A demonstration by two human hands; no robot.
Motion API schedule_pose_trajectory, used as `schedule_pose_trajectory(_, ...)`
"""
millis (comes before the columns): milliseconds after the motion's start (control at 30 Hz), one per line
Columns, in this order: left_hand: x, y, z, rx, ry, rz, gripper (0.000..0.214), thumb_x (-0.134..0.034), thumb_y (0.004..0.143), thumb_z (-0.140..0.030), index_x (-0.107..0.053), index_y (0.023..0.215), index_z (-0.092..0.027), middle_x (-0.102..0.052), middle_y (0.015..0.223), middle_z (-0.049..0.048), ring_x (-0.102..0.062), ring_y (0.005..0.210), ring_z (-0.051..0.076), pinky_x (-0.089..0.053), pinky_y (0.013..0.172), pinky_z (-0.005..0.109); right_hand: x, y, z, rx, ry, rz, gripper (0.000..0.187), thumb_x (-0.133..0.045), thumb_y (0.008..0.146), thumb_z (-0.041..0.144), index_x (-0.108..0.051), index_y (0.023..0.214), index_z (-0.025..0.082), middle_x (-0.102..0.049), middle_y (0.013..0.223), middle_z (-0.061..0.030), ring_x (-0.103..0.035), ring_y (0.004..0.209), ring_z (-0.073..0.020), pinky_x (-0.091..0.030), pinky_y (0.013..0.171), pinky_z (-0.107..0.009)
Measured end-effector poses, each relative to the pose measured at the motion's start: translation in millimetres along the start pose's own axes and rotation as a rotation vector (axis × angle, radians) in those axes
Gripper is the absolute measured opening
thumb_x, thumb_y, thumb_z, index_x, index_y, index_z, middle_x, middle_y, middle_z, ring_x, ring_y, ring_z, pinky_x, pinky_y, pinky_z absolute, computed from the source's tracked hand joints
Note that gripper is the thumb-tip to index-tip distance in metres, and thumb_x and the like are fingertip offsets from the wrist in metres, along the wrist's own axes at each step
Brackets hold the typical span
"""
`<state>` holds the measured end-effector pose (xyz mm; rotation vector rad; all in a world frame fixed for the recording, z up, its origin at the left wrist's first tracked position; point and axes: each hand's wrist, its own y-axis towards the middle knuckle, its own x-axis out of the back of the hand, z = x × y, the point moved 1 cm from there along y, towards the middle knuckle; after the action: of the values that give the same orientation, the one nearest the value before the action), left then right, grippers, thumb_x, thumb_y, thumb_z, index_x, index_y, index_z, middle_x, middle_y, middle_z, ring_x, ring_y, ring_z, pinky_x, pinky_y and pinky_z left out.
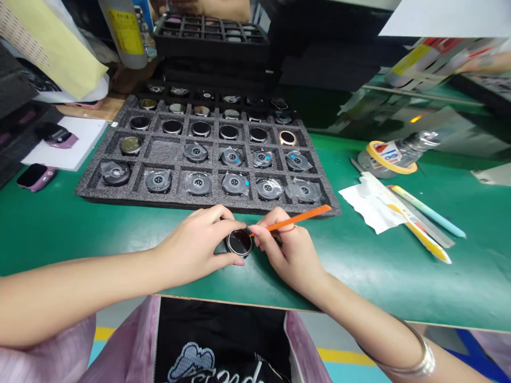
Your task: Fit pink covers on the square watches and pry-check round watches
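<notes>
A round watch case [240,243] with a dark face and a silvery rim lies on the green tabletop near its front edge. My left hand [205,236] grips it from the left, fingers above and thumb below. In my right hand [285,247] is a slim orange pry stick [305,216], pinched between thumb and fingers. Its tip meets the upper right rim of the watch case, and its broad end points up to the right. Just beyond both hands stands a grey foam tray [207,203] with round watch cases in its compartments, several wrapped in clear film.
Right of the tray are a glass bottle with a yellow ring [385,159], a white tissue [371,205], a yellow-and-white tool [429,242] and a pale pen [435,215]. Two purple square watches [35,176] sit at left. A dark glossy panel [327,69] rises behind.
</notes>
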<state>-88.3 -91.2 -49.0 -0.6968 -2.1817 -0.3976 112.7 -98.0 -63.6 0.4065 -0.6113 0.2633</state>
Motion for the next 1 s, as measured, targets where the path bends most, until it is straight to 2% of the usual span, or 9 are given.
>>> schedule_pose_trajectory(233, 2.0, 0.7, -3.7, 0.051, -0.010, -0.009, 0.069, -0.083, 0.078, -0.038, -0.054, 0.136, -0.016, -0.064, 0.110, 0.0063, -0.063, 0.105, 0.025, -0.050, 0.097, 0.042, -2.9, 4.3, -3.8, -0.029, 0.019, 0.009, 0.022, -0.049, 0.101, 0.030, -0.045, 0.081, 0.024, -0.052, 0.065, 0.0037, -0.054, 0.053, -0.0122, -0.042, 0.053, -0.023)
schedule_pose_trajectory(367, 2.1, 0.6, -4.9, 0.046, -0.034, -0.044, 0.068, -0.085, 0.076, -0.032, -0.052, 0.134, -0.019, -0.067, 0.108, 0.0040, -0.065, 0.105, 0.023, -0.049, 0.099, 0.040, -3.3, 8.8, -3.9, -0.024, 0.050, 0.011, 0.020, -0.049, 0.100, 0.030, -0.045, 0.081, 0.024, -0.050, 0.068, 0.0038, -0.052, 0.054, -0.0118, -0.043, 0.055, -0.024)
schedule_pose_trajectory(500, 1.4, 1.3, -4.6, 0.049, -0.059, -0.043, 0.072, -0.086, 0.075, -0.032, -0.049, 0.136, -0.021, -0.068, 0.111, 0.0037, -0.066, 0.102, 0.022, -0.050, 0.098, 0.040, -0.4, 7.7, -3.6, -0.039, 0.062, 0.013, 0.021, -0.052, 0.099, 0.029, -0.047, 0.078, 0.024, -0.050, 0.065, 0.0036, -0.051, 0.055, -0.0129, -0.041, 0.056, -0.025)
schedule_pose_trajectory(733, 2.3, 0.6, -4.1, 0.026, -0.037, -0.061, 0.071, -0.086, 0.074, -0.029, -0.050, 0.134, -0.017, -0.068, 0.109, 0.0055, -0.067, 0.100, 0.023, -0.051, 0.098, 0.041, -5.8, 16.5, 0.3, -0.075, 0.170, 0.004, 0.020, -0.057, 0.095, 0.027, -0.047, 0.078, 0.024, -0.053, 0.063, 0.0045, -0.052, 0.054, -0.0116, -0.043, 0.055, -0.024)
schedule_pose_trajectory(800, 2.5, 1.0, -2.8, 0.027, -0.040, -0.058, 0.072, -0.086, 0.074, -0.030, -0.050, 0.135, -0.017, -0.068, 0.110, 0.0061, -0.067, 0.098, 0.023, -0.052, 0.096, 0.041, 1.6, 13.4, 6.0, -0.099, 0.209, -0.023, 0.020, -0.054, 0.097, 0.029, -0.047, 0.080, 0.024, -0.052, 0.060, 0.0058, -0.052, 0.049, -0.0104, -0.042, 0.049, -0.022)
schedule_pose_trajectory(867, 2.3, 0.9, -0.8, 0.023, -0.035, -0.047, 0.070, -0.085, 0.075, -0.033, -0.051, 0.134, -0.017, -0.067, 0.113, 0.0074, -0.066, 0.100, 0.024, -0.053, 0.095, 0.042, 17.8, 9.2, 9.2, -0.123, 0.234, -0.090, 0.018, -0.052, 0.100, 0.033, -0.051, 0.085, 0.023, -0.056, 0.063, 0.0047, -0.052, 0.046, -0.0094, -0.041, 0.044, -0.021)
schedule_pose_trajectory(933, 1.9, -0.5, 1.1, 0.010, -0.012, -0.039, 0.064, -0.081, 0.079, -0.036, -0.053, 0.133, -0.017, -0.065, 0.117, 0.0093, -0.065, 0.105, 0.025, -0.053, 0.095, 0.043, 42.2, 8.0, 3.9, -0.151, 0.213, -0.184, 0.018, -0.055, 0.099, 0.036, -0.060, 0.090, 0.022, -0.062, 0.072, 0.0012, -0.052, 0.047, -0.0087, -0.043, 0.043, -0.021)
schedule_pose_trajectory(1000, 1.2, -3.3, 2.6, -0.011, 0.022, -0.036, 0.055, -0.075, 0.085, -0.036, -0.054, 0.134, -0.019, -0.063, 0.123, 0.0103, -0.063, 0.110, 0.026, -0.053, 0.097, 0.045, 73.6, 12.3, -13.6, -0.187, 0.138, -0.291, 0.020, -0.063, 0.094, 0.039, -0.070, 0.093, 0.021, -0.067, 0.077, -0.0021, -0.055, 0.049, -0.0098, -0.047, 0.047, -0.024)
